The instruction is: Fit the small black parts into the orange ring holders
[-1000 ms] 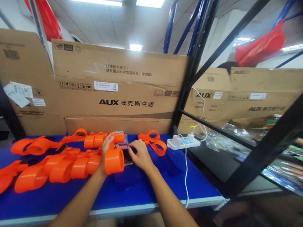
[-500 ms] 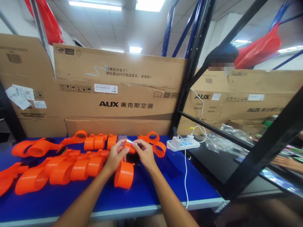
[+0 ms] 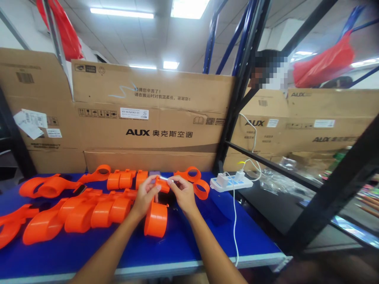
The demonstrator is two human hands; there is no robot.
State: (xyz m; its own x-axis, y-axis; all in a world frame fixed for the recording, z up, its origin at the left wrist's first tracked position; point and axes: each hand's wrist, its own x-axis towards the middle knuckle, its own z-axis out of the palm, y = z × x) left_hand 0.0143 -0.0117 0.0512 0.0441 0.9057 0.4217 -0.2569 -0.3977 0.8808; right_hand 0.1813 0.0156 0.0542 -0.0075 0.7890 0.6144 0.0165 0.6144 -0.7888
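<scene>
Between both hands is an orange plastic ring part (image 3: 164,185), held above the blue table. My left hand (image 3: 145,198) is closed on its left side, thumb in front. The fingers of my right hand (image 3: 184,194) are pinched at its right end. A narrow whitish strip (image 3: 164,178) shows along its top edge between the fingertips; I cannot tell whether it is separate. Just below hangs or stands a wide orange ring (image 3: 156,220), seemingly joined to the held part. Behind my right hand lie two thinner orange rings (image 3: 201,189).
Several orange ring parts (image 3: 77,217) stand in rows at left on the blue table (image 3: 124,252). A white power strip (image 3: 229,183) with plugs and a cable (image 3: 235,228) lies at right, beside a black rack post (image 3: 325,193). A cardboard panel (image 3: 154,118) stands behind. Another person is beyond the rack.
My hands keep the same hold on the orange ring part, with only slight finger movement. The view has shifted a little. Beyond the rack, the other person's head has moved.
</scene>
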